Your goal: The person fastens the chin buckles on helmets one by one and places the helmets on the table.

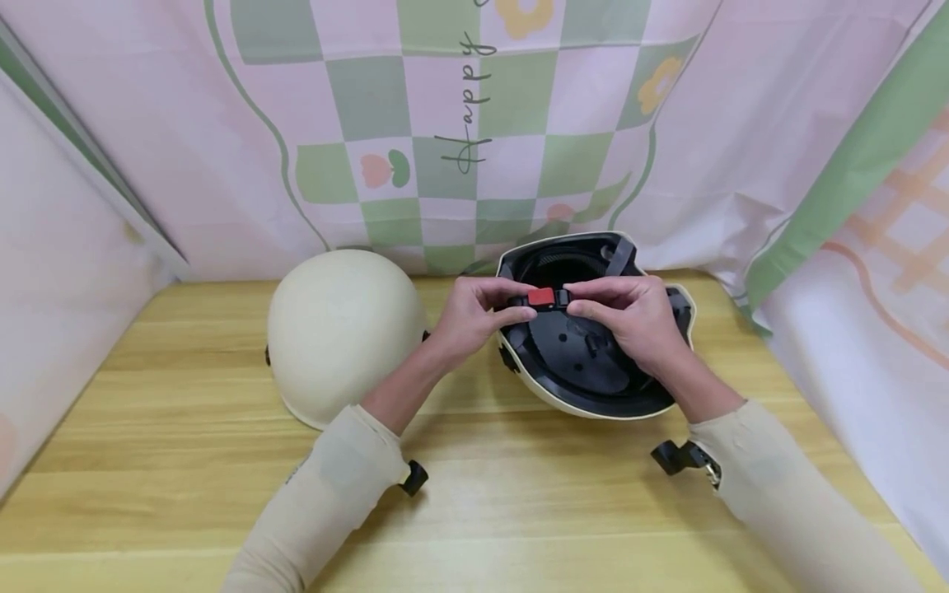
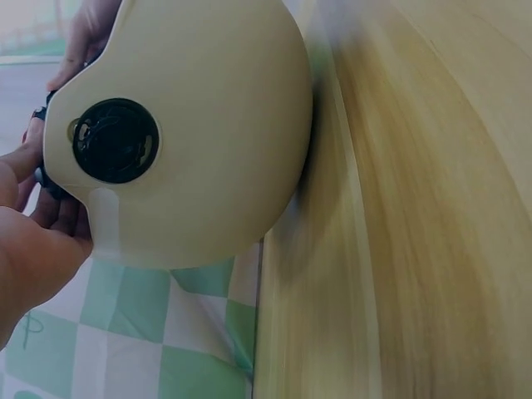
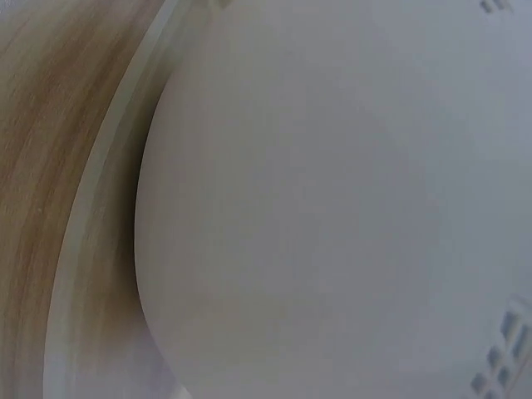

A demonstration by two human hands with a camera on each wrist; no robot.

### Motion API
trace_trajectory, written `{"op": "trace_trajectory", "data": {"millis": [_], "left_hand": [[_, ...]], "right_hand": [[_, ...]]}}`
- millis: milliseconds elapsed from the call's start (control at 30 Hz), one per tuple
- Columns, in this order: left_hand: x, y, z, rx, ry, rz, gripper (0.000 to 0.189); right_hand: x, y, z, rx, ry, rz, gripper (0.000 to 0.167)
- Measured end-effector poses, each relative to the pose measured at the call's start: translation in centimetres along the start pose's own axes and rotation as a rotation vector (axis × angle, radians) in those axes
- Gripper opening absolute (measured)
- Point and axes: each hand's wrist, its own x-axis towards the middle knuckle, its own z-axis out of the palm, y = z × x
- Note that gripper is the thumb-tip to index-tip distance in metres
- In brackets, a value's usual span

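An upturned beige helmet (image 2: 233, 108) lies on the table with its black padded inside (image 1: 552, 350) facing up. Over its opening, both hands hold a black chin-strap buckle with a red piece (image 1: 541, 296). My left hand (image 1: 477, 311) pinches the buckle's left end between thumb and fingers. On the other side, my right hand (image 1: 639, 317) pinches the black right end and strap. The two buckle parts appear joined between the fingertips. In the left wrist view, a round black dial (image 2: 116, 141) shows on the shell. Only pale shell fills most of the right wrist view.
A second beige helmet (image 1: 344, 329) sits dome-up on the wooden table (image 1: 474, 502), left of my left forearm. Patterned cloth (image 1: 445, 99) hangs behind the table and along both sides. Black mounts (image 1: 415, 478) stick out from the sleeves.
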Motion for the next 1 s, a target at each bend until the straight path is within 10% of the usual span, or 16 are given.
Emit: {"op": "trace_trajectory", "data": {"millis": [733,1000], "left_hand": [[-1.0,0.3,-1.0,0.396,0.062,0.166,0.036],[-1.2,0.2,-1.3,0.492,0.098,0.232,0.041]], "right_hand": [[-0.2,0.1,-2.8,-0.495,-0.161,0.019,0.024],[-0.6,0.2,-3.4,-0.476,-0.195,-0.077,0.027]]}}
